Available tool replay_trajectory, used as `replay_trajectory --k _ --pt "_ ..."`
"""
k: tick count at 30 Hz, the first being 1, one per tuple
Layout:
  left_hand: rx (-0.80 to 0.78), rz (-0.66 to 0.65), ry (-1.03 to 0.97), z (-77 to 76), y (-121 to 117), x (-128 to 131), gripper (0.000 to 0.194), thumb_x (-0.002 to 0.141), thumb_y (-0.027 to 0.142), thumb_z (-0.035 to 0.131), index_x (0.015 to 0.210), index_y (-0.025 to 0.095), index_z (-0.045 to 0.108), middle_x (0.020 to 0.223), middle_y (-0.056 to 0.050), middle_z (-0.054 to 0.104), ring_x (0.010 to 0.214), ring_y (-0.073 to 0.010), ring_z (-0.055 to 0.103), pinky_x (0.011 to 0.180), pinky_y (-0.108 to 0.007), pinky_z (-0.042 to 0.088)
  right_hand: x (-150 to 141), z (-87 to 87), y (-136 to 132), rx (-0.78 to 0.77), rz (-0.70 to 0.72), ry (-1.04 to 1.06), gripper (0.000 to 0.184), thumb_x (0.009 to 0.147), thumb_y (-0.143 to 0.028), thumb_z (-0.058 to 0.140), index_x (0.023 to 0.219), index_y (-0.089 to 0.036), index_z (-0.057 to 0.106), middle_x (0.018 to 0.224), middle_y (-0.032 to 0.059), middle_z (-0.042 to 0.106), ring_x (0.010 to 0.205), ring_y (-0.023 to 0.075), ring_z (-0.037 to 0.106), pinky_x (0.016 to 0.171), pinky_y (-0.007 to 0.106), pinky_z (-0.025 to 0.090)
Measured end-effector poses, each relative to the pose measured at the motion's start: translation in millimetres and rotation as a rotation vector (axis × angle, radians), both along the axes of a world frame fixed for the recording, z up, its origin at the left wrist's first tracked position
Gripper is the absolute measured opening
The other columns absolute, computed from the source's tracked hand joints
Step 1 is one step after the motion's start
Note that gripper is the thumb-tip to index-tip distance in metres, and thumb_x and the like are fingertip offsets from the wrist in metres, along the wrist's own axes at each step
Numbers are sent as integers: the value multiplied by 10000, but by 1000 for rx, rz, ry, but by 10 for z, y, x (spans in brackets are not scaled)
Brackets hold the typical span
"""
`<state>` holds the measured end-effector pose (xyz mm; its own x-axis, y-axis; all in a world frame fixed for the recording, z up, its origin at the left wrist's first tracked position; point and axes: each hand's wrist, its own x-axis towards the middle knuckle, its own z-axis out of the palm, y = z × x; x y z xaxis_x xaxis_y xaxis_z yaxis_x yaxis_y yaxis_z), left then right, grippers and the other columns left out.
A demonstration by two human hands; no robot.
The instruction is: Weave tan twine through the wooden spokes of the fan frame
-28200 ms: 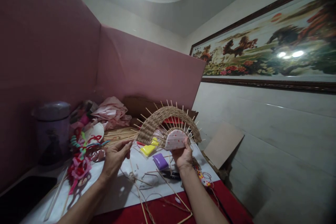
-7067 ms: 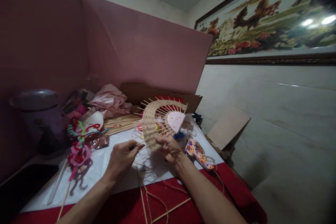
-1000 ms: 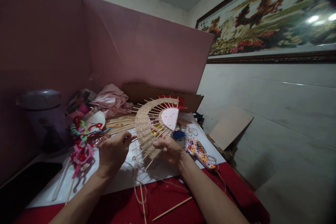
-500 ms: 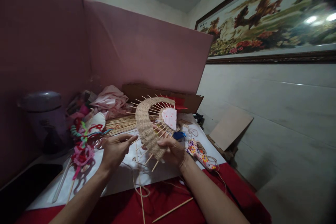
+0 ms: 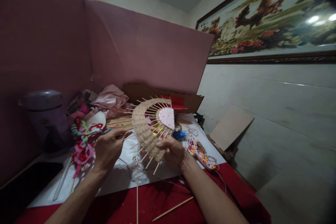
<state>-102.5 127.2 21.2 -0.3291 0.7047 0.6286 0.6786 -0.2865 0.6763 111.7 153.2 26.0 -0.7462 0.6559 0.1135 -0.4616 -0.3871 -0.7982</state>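
Observation:
A crescent-shaped woven twine fan [image 5: 144, 129] with thin wooden spokes is held up over the table. Its hub is a half-round of white cloth with pink dots [image 5: 167, 118]. My right hand [image 5: 172, 150] grips the lower end of the weave, thumb in front and fingers behind, partly hidden. My left hand [image 5: 110, 147] is closed in a pinch at the fan's left side, by the tip of a spoke. What lies between those fingertips is too small to make out. Loose twine [image 5: 140, 175] trails on the white sheet below.
On the left are pipe cleaners [image 5: 83, 147], a lidded container [image 5: 46, 122] and a dark flat object [image 5: 34, 182]. Behind lie pink cloth [image 5: 111, 99] and a bundle of sticks [image 5: 119, 122]. A floral cloth piece [image 5: 199, 155] sits right; a loose stick [image 5: 173, 209] lies on red cloth.
The fan has shifted slightly left and tilted a little. My left hand has moved left and slightly up, still pinched. My right hand keeps its grip on the fan.

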Motion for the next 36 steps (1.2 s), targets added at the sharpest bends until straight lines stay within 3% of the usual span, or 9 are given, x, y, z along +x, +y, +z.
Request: replay_trajectory --k 5,11,15,20,26,36 --pt "2 160 242 56 -30 -34 209 732 405 604 743 223 706 688 -27 707 641 -178 637 544 -237 374 -1 -25 27 -35 -57 -54 671 533 -13 603 1162 -191 449 1040 66 646 784 191 651 621 295 531" --pt "50 213 457 48 -58 12 185 759 371 588 715 225 693 685 -15 703 627 -166 636 535 -231 348 -3 -65 56 -12 -37 -78 680 528 -7 605 1170 -177 460 1060 77 638 811 180 641 580 237 515" --pt "52 237 499 55 -65 6 198 759 382 584 709 218 683 673 -14 695 603 -162 624 523 -238 335 25 -84 78 -5 1 -98 647 535 -9 602 1151 -162 478 1036 73 644 797 171 638 596 245 515" --pt "-52 272 396 109 -53 -58 202 718 412 611 732 225 686 677 -23 691 635 -186 623 519 -251 329 73 -68 88 -7 34 -102 622 539 -2 575 1135 -160 497 993 59 658 792 154 637 632 243 515" --pt "-183 57 -1 136 5 -165 261 664 471 623 738 232 696 672 1 697 654 -171 624 535 -234 378 133 -54 107 16 40 -66 614 549 -15 549 1145 -157 494 1022 84 653 788 175 640 629 280 521" --pt "-167 37 -24 153 -30 -104 243 664 454 620 718 233 704 681 1 702 669 -177 620 542 -243 383 115 -40 64 15 37 -78 609 528 -24 559 1119 -163 506 1030 71 648 823 183 635 607 261 520"
